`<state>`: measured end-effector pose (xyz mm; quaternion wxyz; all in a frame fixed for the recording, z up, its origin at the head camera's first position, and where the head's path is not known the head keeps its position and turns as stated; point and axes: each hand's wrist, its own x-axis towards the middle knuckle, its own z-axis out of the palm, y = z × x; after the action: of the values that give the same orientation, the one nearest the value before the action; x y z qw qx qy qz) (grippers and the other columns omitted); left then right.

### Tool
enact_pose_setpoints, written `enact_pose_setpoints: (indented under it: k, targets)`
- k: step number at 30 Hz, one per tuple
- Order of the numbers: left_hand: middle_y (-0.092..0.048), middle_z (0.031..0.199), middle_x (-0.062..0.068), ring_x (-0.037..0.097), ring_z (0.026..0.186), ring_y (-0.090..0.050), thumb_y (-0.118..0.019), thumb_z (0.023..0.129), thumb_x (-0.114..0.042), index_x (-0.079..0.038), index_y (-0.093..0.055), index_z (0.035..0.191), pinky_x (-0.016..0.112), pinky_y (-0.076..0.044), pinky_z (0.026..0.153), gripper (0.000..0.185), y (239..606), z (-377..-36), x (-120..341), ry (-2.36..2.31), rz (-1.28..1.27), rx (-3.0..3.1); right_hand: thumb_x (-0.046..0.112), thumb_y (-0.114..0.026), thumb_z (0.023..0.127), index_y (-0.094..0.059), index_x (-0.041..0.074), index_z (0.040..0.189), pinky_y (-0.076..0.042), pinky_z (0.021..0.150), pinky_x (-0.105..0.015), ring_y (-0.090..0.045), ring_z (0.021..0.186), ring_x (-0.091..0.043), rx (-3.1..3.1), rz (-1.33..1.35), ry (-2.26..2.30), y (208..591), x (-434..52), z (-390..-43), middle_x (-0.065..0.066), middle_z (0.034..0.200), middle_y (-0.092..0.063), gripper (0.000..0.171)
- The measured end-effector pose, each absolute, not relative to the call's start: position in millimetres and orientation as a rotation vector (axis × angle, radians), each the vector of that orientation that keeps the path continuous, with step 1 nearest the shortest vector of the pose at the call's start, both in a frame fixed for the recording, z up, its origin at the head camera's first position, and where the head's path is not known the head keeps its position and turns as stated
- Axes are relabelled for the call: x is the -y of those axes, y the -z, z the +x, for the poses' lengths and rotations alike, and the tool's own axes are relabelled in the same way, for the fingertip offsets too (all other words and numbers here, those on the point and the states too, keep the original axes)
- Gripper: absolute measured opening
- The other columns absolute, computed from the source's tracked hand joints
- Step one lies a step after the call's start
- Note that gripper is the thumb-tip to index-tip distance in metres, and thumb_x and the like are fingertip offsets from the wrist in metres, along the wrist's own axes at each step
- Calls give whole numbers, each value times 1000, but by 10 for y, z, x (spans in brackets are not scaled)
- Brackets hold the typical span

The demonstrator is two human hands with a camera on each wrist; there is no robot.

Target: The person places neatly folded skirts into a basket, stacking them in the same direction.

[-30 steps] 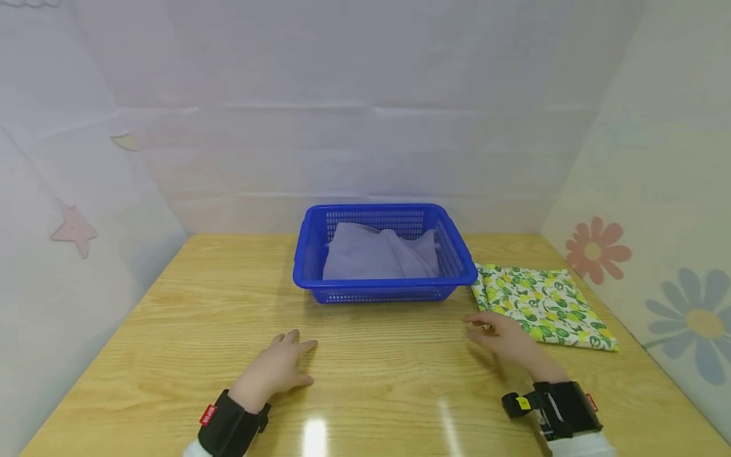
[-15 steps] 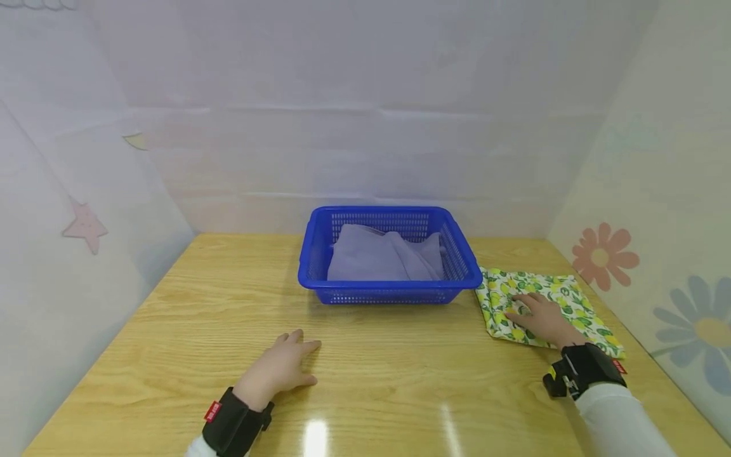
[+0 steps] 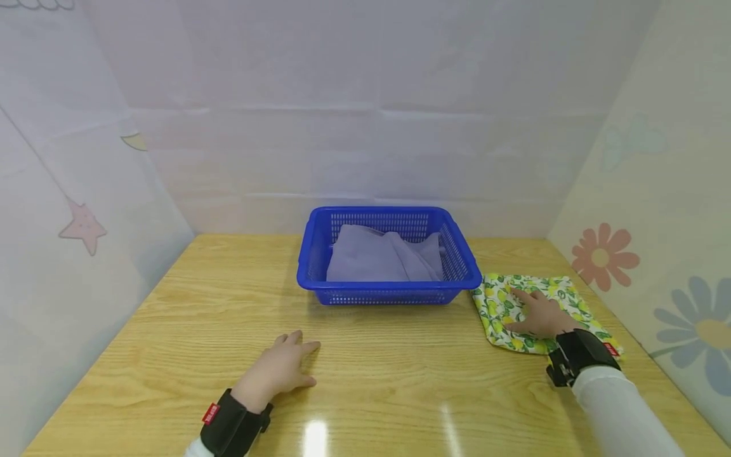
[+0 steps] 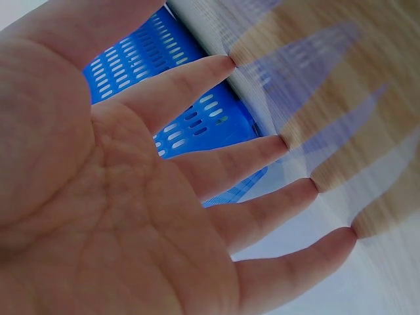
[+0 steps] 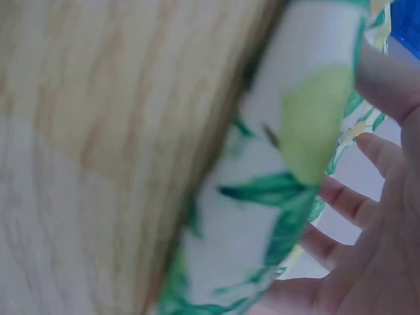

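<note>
Right hand (image 3: 539, 315): lies palm down on the folded lemon-print cloth, fingers straight and spread, pointing toward the far left; nothing is gripped. In the right wrist view the fingers (image 5: 351, 200) are extended against the print.

Lemon-print cloth (image 3: 562, 292): folded flat, white ground with yellow lemons and green leaves; lies on the table at the right, just beside the near right corner of the blue basket and directly under the right hand. The hand covers its middle; the cloth shows on all sides of the hand, its near edge by the black wrist strap. The right wrist view shows its folded edge (image 5: 262, 197) up close, blurred.

Left hand (image 3: 280, 368): rests flat on the bare tabletop, fingers relaxed and slightly spread, holding nothing; well apart from the cloth, in front of the basket and to its left. The left wrist view shows the open palm (image 4: 105, 197) with the basket's blue mesh beyond the fingers.

Blue basket (image 3: 388, 294): perforated plastic, rectangular, at the middle far part of the table.

Grey fabric (image 3: 379, 259): loosely folded, inside the basket.

Table (image 3: 188, 317): light wood grain, glossy.
</note>
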<state>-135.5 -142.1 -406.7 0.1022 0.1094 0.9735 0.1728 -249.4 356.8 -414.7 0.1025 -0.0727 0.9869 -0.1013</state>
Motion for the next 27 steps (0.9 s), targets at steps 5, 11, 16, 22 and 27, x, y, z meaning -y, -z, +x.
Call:
enact_pose_setpoints:
  k: [5,11,16,22,27]
  targets:
    - [-40,141,29,53,128,-35,-80,74,-27,-12,-57,131,71,-35,93,63,4060,-1349,1428,-499,311,-2872,57,-74,72,-27,0,145,-32,85,-76,-22,112,-75,-2847,-188,266,4051,-3485,-2435,-47,134,-23,104]
    - [-40,141,28,53,128,-35,-80,74,-27,-12,-57,131,71,-35,93,63,4059,-1347,1424,-495,311,-2870,62,-74,68,-35,0,141,-38,79,-74,-28,111,-73,-2792,-132,189,3987,-3409,-2365,-46,129,-28,104]
    - [-40,141,29,54,128,-35,-80,75,-26,-11,-57,131,70,-36,94,63,4055,-1348,1419,-499,322,-2869,65,-75,64,-40,0,136,-37,79,-74,-24,115,-69,-2819,-112,167,3990,-3380,-2300,-45,129,-26,104]
    - [-40,141,29,55,127,-35,-81,74,-26,-11,-58,130,68,-38,93,63,4058,-1350,1420,-499,332,-2875,60,-79,62,-48,0,121,-37,80,-70,-28,113,-67,-2828,-234,227,4034,-3400,-2228,-39,134,-27,90]
    - [-40,141,28,54,127,-36,-81,74,-27,-11,-57,131,69,-38,92,63,4050,-1346,1426,-490,327,-2872,60,-80,61,-35,1,135,-41,77,-66,-32,111,-64,-2798,-300,251,4079,-3375,-2113,-34,134,-31,104]
